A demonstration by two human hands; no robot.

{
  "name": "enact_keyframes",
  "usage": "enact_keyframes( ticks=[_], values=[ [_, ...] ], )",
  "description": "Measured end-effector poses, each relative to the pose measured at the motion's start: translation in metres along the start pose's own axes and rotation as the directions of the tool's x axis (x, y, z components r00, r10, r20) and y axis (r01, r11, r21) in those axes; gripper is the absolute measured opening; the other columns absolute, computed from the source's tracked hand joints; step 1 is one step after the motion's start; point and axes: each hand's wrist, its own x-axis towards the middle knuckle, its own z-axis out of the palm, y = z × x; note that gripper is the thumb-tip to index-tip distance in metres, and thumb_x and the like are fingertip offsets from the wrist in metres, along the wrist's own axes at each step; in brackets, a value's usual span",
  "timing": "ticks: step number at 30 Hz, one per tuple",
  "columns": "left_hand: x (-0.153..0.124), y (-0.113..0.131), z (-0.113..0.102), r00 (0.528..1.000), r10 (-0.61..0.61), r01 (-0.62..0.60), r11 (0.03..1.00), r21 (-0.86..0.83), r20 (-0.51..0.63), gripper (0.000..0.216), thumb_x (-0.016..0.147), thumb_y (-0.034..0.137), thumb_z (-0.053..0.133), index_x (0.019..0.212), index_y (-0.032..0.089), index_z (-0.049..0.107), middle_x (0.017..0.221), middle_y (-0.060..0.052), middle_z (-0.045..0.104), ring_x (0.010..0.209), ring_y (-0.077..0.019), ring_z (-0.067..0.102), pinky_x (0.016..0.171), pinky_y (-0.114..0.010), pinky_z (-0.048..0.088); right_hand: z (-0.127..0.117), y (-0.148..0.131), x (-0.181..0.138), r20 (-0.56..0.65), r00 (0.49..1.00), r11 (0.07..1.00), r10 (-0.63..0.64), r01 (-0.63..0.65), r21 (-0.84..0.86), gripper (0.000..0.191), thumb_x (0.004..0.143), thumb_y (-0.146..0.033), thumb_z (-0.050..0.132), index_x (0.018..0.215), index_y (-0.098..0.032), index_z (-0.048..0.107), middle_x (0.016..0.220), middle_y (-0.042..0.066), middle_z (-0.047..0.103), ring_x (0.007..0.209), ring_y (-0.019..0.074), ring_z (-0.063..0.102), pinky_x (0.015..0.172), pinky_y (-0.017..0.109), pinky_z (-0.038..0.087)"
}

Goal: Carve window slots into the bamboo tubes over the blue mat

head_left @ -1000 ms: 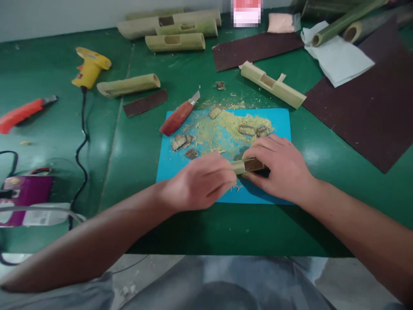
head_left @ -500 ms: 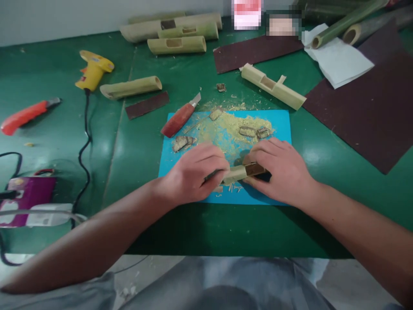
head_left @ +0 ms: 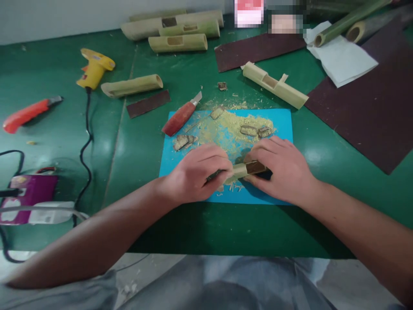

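A short bamboo piece (head_left: pixel 241 169) lies across the blue cutting mat (head_left: pixel 284 122), with a dark strip on its right part. My left hand (head_left: pixel 196 174) is closed around the piece's left end. My right hand (head_left: pixel 284 170) is closed over the right end and the dark strip. Pale shavings and small bamboo chips (head_left: pixel 226 125) cover the mat behind my hands. A carving knife with a red-brown handle (head_left: pixel 179 118) lies at the mat's far left corner, untouched.
On the green table lie several cut bamboo tubes (head_left: pixel 176 42), a notched bamboo tube (head_left: pixel 274 85), dark sandpaper sheets (head_left: pixel 364 107), a sandpaper strip (head_left: pixel 148 103), a yellow glue gun (head_left: pixel 93 69) with its black cord, a red utility knife (head_left: pixel 26 114) and white paper (head_left: pixel 342 60).
My left hand slid left along the bamboo piece and then a little back right. My right hand stayed put on the other end.
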Motion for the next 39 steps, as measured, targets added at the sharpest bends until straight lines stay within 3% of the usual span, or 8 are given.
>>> enact_keyframes(
  ticks=[4, 10, 20, 31, 39],
  values=[
    [0.001, -0.005, -0.001, 0.999, -0.008, 0.008, 1.000, 0.017, -0.038, 0.015, 0.099, 0.017, 0.056, 0.089, 0.022, 0.065, 0.086, -0.003, 0.074, 0.081, -0.0174, 0.069, 0.078, -0.033, 0.056, 0.001, 0.001, -0.001, -0.012, 1.000, 1.000, -0.002, 0.002, 0.003, 0.021, 0.089, -0.042, 0.069, 0.097, -0.023, 0.070, 0.101, 0.006, 0.072, 0.093, 0.0250, 0.057, 0.074, 0.037, 0.033],
    [0.000, -0.008, -0.008, 0.982, -0.015, 0.007, 0.999, -0.043, -0.187, 0.008, 0.097, 0.017, 0.064, 0.091, 0.022, 0.067, 0.086, -0.001, 0.075, 0.082, -0.0164, 0.071, 0.076, -0.031, 0.059, 0.002, 0.002, -0.001, -0.032, 0.999, 1.000, -0.023, 0.023, 0.004, 0.024, 0.089, -0.044, 0.070, 0.099, -0.022, 0.071, 0.101, 0.006, 0.072, 0.092, 0.0249, 0.057, 0.073, 0.037, 0.033],
    [-0.002, 0.001, -0.005, 0.990, -0.060, 0.048, 0.995, -0.091, -0.127, 0.014, 0.097, 0.015, 0.061, 0.100, 0.023, 0.071, 0.098, -0.004, 0.078, 0.090, -0.0177, 0.074, 0.085, -0.033, 0.062, -0.002, 0.001, -0.003, -0.017, 1.000, 0.999, -0.021, 0.022, 0.027, 0.021, 0.092, -0.040, 0.067, 0.101, -0.021, 0.071, 0.105, 0.006, 0.073, 0.096, 0.0257, 0.060, 0.077, 0.039, 0.039],
    [-0.005, 0.013, -0.003, 0.956, -0.267, 0.229, 0.938, -0.259, -0.119, 0.015, 0.092, 0.014, 0.071, 0.104, 0.023, 0.073, 0.091, 0.002, 0.077, 0.071, -0.0111, 0.070, 0.073, -0.025, 0.060, -0.001, 0.002, -0.003, -0.035, 0.999, 0.998, -0.038, 0.039, 0.040, 0.021, 0.090, -0.039, 0.070, 0.100, -0.021, 0.071, 0.105, 0.007, 0.073, 0.096, 0.0259, 0.061, 0.077, 0.039, 0.040],
    [-0.010, 0.011, -0.001, 0.954, -0.253, 0.228, 0.960, -0.161, -0.159, 0.019, 0.095, 0.012, 0.065, 0.106, 0.025, 0.071, 0.094, 0.001, 0.079, 0.075, -0.0124, 0.072, 0.075, -0.028, 0.062, -0.002, 0.000, -0.003, -0.024, 1.000, 0.999, -0.015, 0.016, 0.042, 0.019, 0.091, -0.039, 0.069, 0.099, -0.022, 0.070, 0.105, 0.006, 0.073, 0.096, 0.0255, 0.060, 0.076, 0.038, 0.039]
  ],
)
